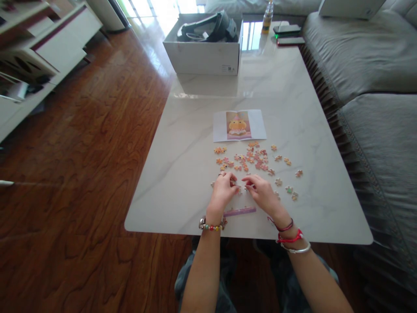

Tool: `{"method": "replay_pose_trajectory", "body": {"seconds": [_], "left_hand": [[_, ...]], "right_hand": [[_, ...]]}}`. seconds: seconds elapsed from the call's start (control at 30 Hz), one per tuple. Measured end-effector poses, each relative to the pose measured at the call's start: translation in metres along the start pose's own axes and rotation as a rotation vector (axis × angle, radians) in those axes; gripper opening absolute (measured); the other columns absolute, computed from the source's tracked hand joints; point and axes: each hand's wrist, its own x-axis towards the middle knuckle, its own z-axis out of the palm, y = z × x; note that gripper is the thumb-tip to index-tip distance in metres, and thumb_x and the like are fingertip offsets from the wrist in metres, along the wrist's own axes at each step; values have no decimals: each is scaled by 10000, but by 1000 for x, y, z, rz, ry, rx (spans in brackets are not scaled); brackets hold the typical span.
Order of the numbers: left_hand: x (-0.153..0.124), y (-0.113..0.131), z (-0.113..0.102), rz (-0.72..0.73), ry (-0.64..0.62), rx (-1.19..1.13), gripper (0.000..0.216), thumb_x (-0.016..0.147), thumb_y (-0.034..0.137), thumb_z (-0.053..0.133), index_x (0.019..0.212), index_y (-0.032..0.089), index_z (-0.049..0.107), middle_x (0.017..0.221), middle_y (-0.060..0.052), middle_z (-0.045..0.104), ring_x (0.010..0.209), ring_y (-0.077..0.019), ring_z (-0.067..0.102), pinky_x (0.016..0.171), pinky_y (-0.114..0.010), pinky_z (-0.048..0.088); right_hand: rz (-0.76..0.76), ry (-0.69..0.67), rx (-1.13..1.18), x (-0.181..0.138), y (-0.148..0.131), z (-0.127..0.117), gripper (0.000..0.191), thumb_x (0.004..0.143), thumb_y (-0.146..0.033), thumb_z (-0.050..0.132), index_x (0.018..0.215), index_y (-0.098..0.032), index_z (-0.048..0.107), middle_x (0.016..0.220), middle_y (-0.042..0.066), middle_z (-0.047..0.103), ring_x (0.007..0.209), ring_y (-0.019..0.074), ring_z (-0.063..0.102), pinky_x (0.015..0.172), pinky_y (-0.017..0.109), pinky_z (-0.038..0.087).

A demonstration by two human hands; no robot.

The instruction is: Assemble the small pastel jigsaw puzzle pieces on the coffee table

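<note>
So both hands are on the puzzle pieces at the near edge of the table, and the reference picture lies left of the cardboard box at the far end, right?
Not quite. The head view shows the reference picture lying mid-table, nearer than the cardboard box, just beyond the loose puzzle pieces. The rest holds: left hand and right hand are on pieces at the near edge of the table.

The table has a glossy, smooth, marble-like top with grey veins. The floor is polished wood. The sofa along the table's right edge is grey matt cloth. The box at the far edge looks like matt cardboard.
</note>
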Motion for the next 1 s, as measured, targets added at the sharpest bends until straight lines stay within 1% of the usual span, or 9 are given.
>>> {"method": "replay_pose_trajectory", "body": {"seconds": [0.13,0.27,0.4,0.5,0.57,0.67,0.77,0.9,1.0], "left_hand": [[0,0,0,-2,-2,1,199,596,65,564,770,161,544,818,5,483,640,-67,516,647,-210,448],[1,-1,1,-4,0,-10,195,597,59,563,763,160,547,822,3,484,621,-60,508,641,-209,449],[1,-2,2,-7,3,4,198,601,61,562,771,163,554,824,5,488,607,-55,500,636,-206,446],[1,-1,2,-19,-2,3,191,599,65,566,763,162,551,822,6,483,598,-53,497,623,-203,442],[0,0,0,-14,0,3,182,603,67,564,757,164,547,817,7,480,600,-55,497,618,-201,439],[0,2,-1,-8,6,16,184,603,62,565,754,166,545,811,8,480,612,-60,501,622,-201,435],[0,2,0,-24,5,34,197,589,53,568,749,166,546,802,10,481,619,-65,501,621,-201,433],[2,-1,2,-14,10,43,189,588,56,558,740,167,547,775,15,480,620,-68,500,621,-200,432],[3,-3,3,2,20,50,186,587,57,552,736,169,545,769,17,475,617,-68,499,621,-201,431]], "right_hand": [[-76,33,-22,0,-2,10,358,759,-46,392,1062,-190,516,924,59,616,837,151,574,768,296,456],[-135,5,-69,0,-4,10,399,740,-34,407,1086,-217,487,983,55,588,907,164,549,813,326,443],[-152,-38,-149,0,-5,6,331,736,-61,455,1030,-201,510,921,66,585,900,188,524,802,353,441],[-151,-73,-199,-1,-2,3,279,732,-68,467,977,-182,536,862,66,583,868,192,517,773,343,443],[-138,-81,-209,-1,2,-1,262,737,-66,453,959,-172,546,854,67,580,846,184,524,759,325,443],[-93,-81,-200,-3,12,-13,262,736,-66,446,947,-174,556,807,46,582,760,156,546,720,296,447],[-56,-30,-217,-3,22,-23,221,733,-106,487,919,-189,573,791,34,587,747,155,558,712,299,453],[-55,125,-302,1,25,-22,174,749,-144,500,892,-193,586,885,73,562,836,186,546,736,321,456],[-67,123,-361,5,23,-17,129,752,-140,495,817,-195,592,876,73,543,823,183,532,726,316,456]]}}
